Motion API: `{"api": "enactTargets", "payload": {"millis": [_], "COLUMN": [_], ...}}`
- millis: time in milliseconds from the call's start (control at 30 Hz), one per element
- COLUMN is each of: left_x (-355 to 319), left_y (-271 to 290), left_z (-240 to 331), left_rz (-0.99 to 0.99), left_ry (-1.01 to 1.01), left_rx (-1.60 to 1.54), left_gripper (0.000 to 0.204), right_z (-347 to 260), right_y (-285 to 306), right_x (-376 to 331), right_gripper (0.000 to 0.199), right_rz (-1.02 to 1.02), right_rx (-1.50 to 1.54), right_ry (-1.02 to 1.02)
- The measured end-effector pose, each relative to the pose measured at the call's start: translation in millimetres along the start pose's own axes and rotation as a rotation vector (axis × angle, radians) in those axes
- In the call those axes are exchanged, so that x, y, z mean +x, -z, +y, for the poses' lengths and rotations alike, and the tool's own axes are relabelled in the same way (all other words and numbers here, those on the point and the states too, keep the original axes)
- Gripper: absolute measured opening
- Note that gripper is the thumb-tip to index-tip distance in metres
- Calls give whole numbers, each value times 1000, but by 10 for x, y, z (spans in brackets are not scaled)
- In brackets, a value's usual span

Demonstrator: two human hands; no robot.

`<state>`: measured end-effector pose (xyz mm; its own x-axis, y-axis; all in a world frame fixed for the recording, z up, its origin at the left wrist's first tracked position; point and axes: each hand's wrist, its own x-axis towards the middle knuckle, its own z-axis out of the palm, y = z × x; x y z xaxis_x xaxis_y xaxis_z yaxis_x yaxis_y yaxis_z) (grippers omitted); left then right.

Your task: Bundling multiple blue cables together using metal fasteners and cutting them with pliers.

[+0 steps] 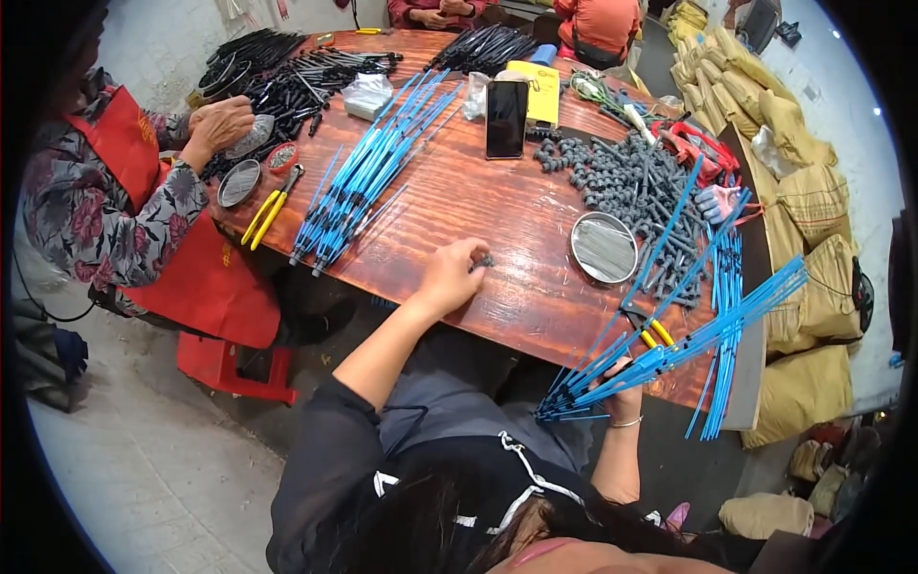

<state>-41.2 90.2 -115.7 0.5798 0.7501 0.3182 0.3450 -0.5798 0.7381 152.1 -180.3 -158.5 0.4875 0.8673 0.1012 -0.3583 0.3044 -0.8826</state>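
My left hand (451,277) rests at the near edge of the table, its fingers closed around a small dark grey piece (486,260); most of the piece is hidden. On the right, my right hand (626,387) grips a bundle of thin blue rods (660,362) with black fittings. The bundle slants from above my lap out over the table's right side. Just beyond that hand lie yellow-handled pliers (660,331). Farther off is a pile of dark grey ribbed plastic parts (631,187), with a round metal dish (603,248) in front of it.
More blue rods lie at the table's left (368,182) and right edge (729,316). A phone (506,120) stands by a yellow box (540,91). On the left, a co-worker in a red apron (120,148) works near yellow cutters (271,212). Woven sacks (818,201) line the right wall.
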Motion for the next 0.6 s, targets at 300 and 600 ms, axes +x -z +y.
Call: {"api": "enactTargets", "payload": {"millis": [300, 600], "left_x": [-579, -792], "left_y": [305, 501], "left_z": [-16, -104], "left_rz": [-144, -520], "left_ry": [235, 347], "left_rx": [-468, -509], "left_gripper": [26, 29], "right_z": [77, 113], "right_y": [-173, -107], "right_x": [153, 39], "right_gripper": [20, 30], "right_rz": [-61, -63], "right_rx": [-8, 71], "right_ry": [-72, -101]}}
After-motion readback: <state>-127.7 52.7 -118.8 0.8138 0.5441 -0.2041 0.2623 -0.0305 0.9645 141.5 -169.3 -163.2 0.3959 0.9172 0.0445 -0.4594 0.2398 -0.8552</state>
